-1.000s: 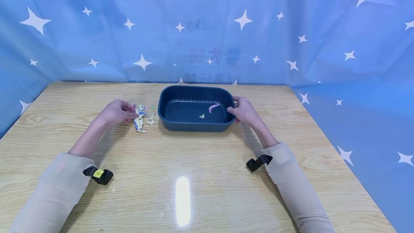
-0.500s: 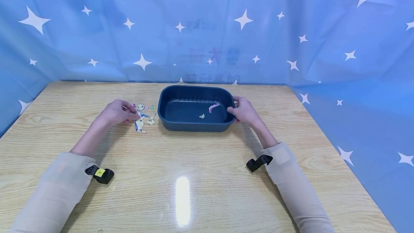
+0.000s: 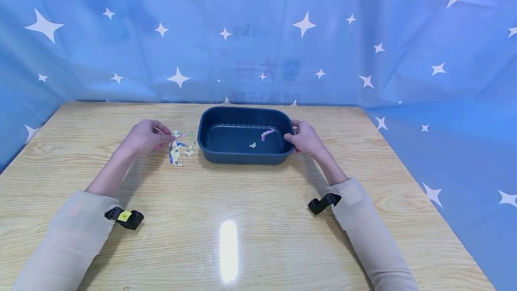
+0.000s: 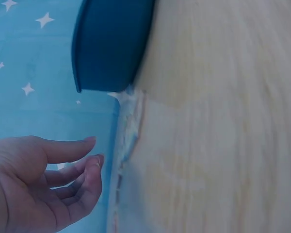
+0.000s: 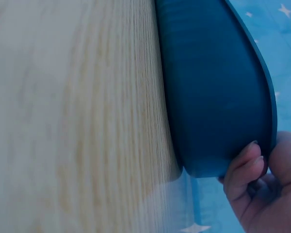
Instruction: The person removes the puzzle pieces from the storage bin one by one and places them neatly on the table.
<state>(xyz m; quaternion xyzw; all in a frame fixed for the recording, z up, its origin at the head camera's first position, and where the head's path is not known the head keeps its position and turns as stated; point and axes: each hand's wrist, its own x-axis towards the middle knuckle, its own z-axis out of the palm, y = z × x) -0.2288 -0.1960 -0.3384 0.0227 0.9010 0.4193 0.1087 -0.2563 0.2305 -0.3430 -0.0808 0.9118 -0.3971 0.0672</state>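
Observation:
In the head view my left hand [image 3: 147,137] hovers at the left edge of a small group of paper scraps. Its thumb and fingers are loosely bent, and the left wrist view has a small gap between thumb and fingertips with nothing in it. Beside the fingertips lies a white-and-blue torn scrap [image 3: 175,154]; a smaller cream scrap [image 3: 189,149] and a green one [image 3: 191,134] sit to its right. My right hand [image 3: 305,138] grips the right end of a dark blue plastic tub [image 3: 242,158], thumb over the rim, fingers outside. Inside lie a pink-purple scrap [image 3: 266,134] and a pale scrap [image 3: 252,145].
The tub stands on a wood-grain table [image 3: 181,219], near its back edge. Behind and to the right hangs a blue curtain [image 3: 258,48] with white stars. A black wrist camera [image 3: 125,218] is strapped to the left sleeve, another to the right.
My left hand has drawn slightly up and back from the white-and-blue scrap, its fingertips now nearer the scraps' upper end. The right hand and the tub have stayed put.

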